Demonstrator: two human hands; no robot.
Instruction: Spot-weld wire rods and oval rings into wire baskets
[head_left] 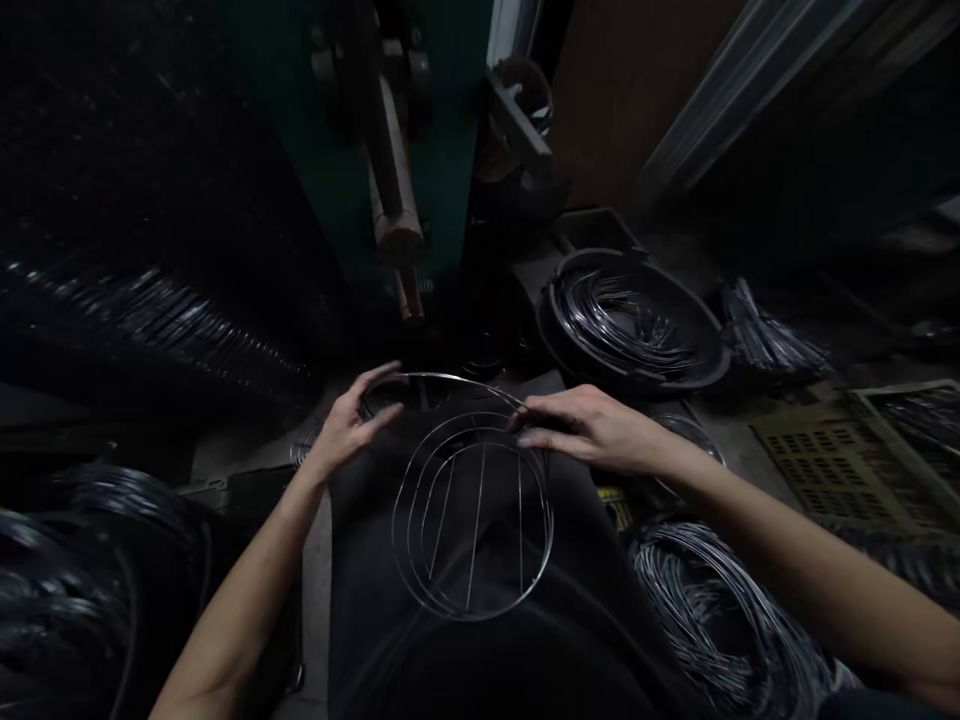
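Observation:
A thin wire ring (450,377) spans between my two hands above my lap. My left hand (352,420) is at its left end, with thumb and fingers apart around the wire. At the right end, the fingers of my right hand (574,425) pinch the ring. Below, a round wire frame (551,540) with several hoops and straight cross wires rests on the dark cloth (375,640) over my lap. Its upper right edge lies close under my right fingers.
Ahead stands a green machine (450,180) with a downward metal rod (397,215). A black basin (712,365) of wire rings sits at the right, near a yellow crate (825,460). Wire coils (697,600) lie lower right; more wire rings (52,580) are at left.

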